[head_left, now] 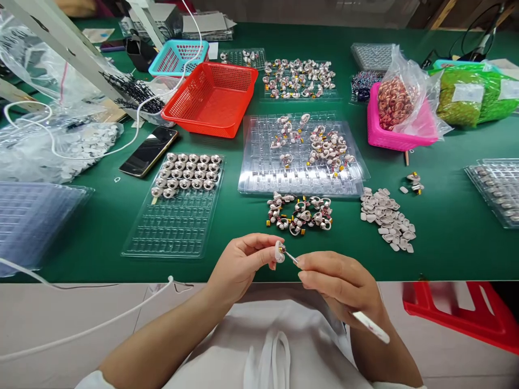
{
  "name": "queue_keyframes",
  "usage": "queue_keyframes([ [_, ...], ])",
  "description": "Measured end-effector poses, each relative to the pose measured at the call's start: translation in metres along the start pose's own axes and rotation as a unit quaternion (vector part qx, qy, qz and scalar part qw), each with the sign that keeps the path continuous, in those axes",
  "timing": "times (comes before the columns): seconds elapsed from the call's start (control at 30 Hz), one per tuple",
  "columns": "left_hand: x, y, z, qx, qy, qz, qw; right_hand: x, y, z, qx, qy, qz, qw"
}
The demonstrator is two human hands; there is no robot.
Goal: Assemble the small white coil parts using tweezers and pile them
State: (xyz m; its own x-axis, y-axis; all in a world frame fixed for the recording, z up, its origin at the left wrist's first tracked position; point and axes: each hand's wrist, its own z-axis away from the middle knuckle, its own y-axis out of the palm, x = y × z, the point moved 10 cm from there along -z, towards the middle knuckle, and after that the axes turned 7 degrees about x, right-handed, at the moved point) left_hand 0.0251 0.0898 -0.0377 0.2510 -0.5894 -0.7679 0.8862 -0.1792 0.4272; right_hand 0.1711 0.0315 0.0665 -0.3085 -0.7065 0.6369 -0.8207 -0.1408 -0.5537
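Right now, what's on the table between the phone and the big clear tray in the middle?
In the head view, a clear tray with rows of small round parts lies between the phone and the big tray.

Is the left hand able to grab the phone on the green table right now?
Probably not at once: the left hand is pinching a small white shell. The phone lies face up with open table in front of it, so only the full fingers hinder it.

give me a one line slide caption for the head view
Left hand pinches a small white shell while the right hand works a thin tool into it over the green table.
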Motion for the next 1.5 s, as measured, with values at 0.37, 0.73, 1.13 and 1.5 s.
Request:
queue_keyframes([
  [0.37, 0.004, -0.001, -0.005, -0.034, -0.002, -0.026, 0.999, 0.034, 0.028, -0.022, 0.154, -0.072, 0.24, 0.956],
  [0.73, 0.011, 0.003, -0.013, 0.008, -0.043, -0.025, 0.999, -0.015, -0.065, 0.053, -0.24, 0.161, 0.035, 0.957],
  [1.13, 0.017, 0.013, -0.017, 0.043, -0.043, -0.02, 0.998, -0.118, -0.141, 0.124, -0.113, 0.447, 0.328, 0.825],
  [1.5, 0.013, 0.003, -0.016, 0.017, -0.04, -0.021, 0.999, -0.096, -0.118, 0.103, -0.112, 0.417, 0.291, 0.853],
])
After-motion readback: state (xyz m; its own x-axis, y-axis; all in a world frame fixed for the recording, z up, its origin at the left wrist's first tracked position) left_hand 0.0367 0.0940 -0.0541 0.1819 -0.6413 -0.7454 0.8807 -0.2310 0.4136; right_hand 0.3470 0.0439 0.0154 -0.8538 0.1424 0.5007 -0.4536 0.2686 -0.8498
